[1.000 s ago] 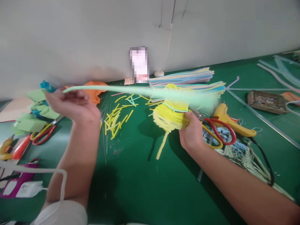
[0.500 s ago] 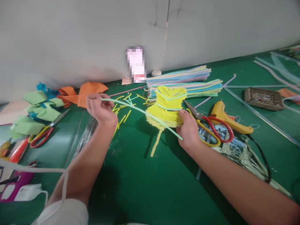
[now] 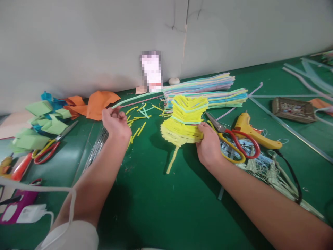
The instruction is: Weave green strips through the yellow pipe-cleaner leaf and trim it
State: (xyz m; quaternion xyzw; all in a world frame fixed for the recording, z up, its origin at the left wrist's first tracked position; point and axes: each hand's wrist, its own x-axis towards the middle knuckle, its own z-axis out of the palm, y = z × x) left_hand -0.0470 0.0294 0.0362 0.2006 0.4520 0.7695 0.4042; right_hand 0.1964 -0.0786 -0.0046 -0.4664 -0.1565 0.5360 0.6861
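Observation:
My right hand [image 3: 209, 145] pinches the right edge of a yellow piece [image 3: 189, 107] built of rows of fuzzy pipe cleaners. Two mint green stripes cross it, and a pale yellow stem hangs from its bottom. My left hand [image 3: 116, 124], palm turned up and fingers curled, grips one end of a mint green pipe cleaner [image 3: 140, 97]. That pipe cleaner slants up to the right, towards the bundles at the back. Short yellow offcuts [image 3: 142, 128] lie on the table between my hands.
Pipe cleaner bundles [image 3: 203, 84] lie along the wall beside a propped, blurred phone [image 3: 151, 71]. Red-and-yellow scissors [image 3: 246, 144], a yellow glue gun [image 3: 256, 133] and a small box [image 3: 293, 109] are right. Orange felt [image 3: 101, 104], green pieces [image 3: 39, 108] and more scissors [image 3: 50, 147] are left.
The mint green pipe cleaner has swung from in front of the yellow piece to behind my left hand, pointing at the back. My right hand and the yellow piece have hardly moved.

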